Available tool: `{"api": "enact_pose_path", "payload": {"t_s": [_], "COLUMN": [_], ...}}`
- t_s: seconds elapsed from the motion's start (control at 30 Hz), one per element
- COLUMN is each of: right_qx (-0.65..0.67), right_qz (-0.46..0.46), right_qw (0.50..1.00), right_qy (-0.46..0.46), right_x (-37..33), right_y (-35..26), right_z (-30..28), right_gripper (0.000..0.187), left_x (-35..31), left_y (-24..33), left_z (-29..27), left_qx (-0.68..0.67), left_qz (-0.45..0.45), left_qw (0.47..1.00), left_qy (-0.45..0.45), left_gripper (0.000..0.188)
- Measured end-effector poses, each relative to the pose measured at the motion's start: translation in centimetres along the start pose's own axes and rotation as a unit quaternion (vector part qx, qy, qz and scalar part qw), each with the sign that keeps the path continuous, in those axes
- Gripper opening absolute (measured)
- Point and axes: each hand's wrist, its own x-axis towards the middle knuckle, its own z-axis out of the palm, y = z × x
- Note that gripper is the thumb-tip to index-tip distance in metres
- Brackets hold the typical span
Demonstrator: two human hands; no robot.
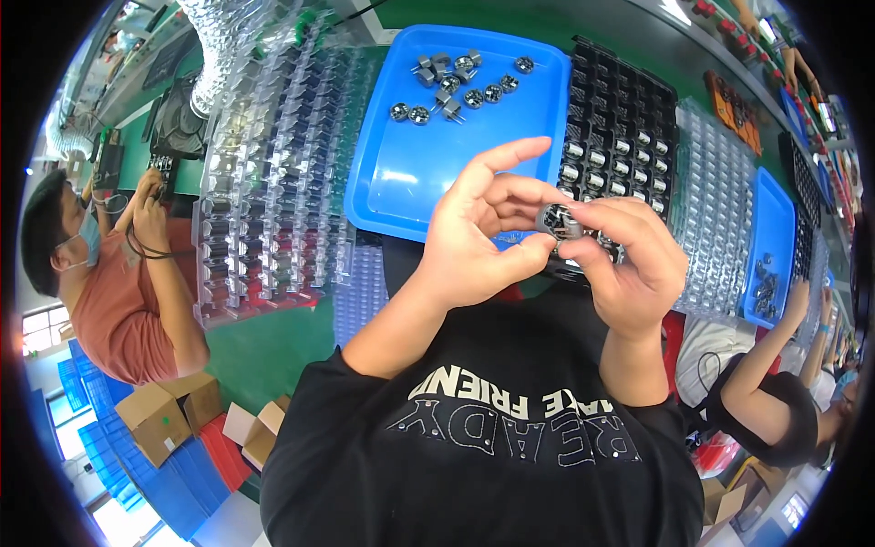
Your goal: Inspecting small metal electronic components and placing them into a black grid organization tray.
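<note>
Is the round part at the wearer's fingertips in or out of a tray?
Out: the left hand and right hand pinch the round part between their fingertips.

A green bench top (538, 16) is shown across the upper part of the frame, mostly covered by trays. At upper centre, a wide blue tray (519, 118) is laid on it. Just left of that, clear plastic trays (273, 137) are set down; just to its right, a black tray (606, 82) is placed, followed by another clear tray (715, 182). At upper right, an orange holder (734, 111) is set, and nearer the right edge a smaller blue tray (773, 205) is placed.
</note>
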Motion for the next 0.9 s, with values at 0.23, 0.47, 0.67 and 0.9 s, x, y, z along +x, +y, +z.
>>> {"api": "enact_pose_path", "payload": {"t_s": [0.23, 0.47, 0.67, 0.9], "right_qx": [-0.044, -0.046, 0.047, -0.100], "right_qz": [-0.048, -0.035, 0.114, 0.195], "right_qw": [0.997, 0.998, 0.991, 0.973], "right_qy": [-0.039, -0.029, 0.046, -0.076], "right_x": [0.5, -0.1, -1.9, 0.3], "right_y": [-0.5, -0.5, 0.1, 6.0], "right_z": [-0.7, -0.7, 0.3, -2.7], "right_gripper": [0.030, 0.028, 0.023, 0.009], "left_x": [0.1, 0.5, 0.3, 3.1], "left_y": [1.0, 1.3, 0.9, -0.8], "left_z": [-0.5, -0.8, -0.3, -1.4], "left_qx": [0.092, 0.076, 0.143, 0.457], "left_qz": [0.064, 0.020, 0.015, 0.054], "left_qw": [0.993, 0.993, 0.989, 0.888], "left_qy": [-0.048, -0.090, -0.038, -0.007], "left_gripper": [0.081, 0.080, 0.077, 0.062]}}
